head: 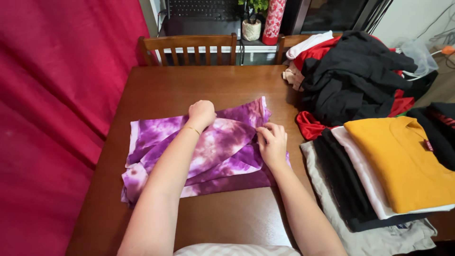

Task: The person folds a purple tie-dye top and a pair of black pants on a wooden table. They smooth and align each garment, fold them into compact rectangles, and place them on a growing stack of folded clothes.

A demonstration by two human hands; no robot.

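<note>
- Head view: we record a purple and white tie-dyed cotton garment point(208, 151) lying partly folded on the brown wooden table point(166, 90), in its middle, just in front of the person.
- We find the left hand point(202, 114) clenched on the garment's far edge, knuckles up, pressing or pinching the fabric there; whether cloth sits inside the fist we cannot tell.
- We find the right hand point(272, 142) at the garment's right side, fingertips pinching a fold of the purple fabric.
- We judge the garment light, soft and limp: it will sag and crease, will not hold a shape unaided, and may slide a little on the polished table. Hems, corners and fold lines are the best places to take hold, as both hands show.
- We note no proper container in reach. A white ceramic pot point(251, 29) holding a small green plant stands on the ledge beyond the table, beside a red patterned cylinder point(274, 21).
- We note a stack of folded shirts point(379, 189) to the right, a mustard-yellow one on top, with white, black and grey layers under it.
- We note a loose heap of black, red and white clothes point(350, 76) at the far right corner, well apart from both hands.
- We note two wooden chairs point(189, 47) at the far edge and a crimson curtain point(52, 118) on the left.
</note>
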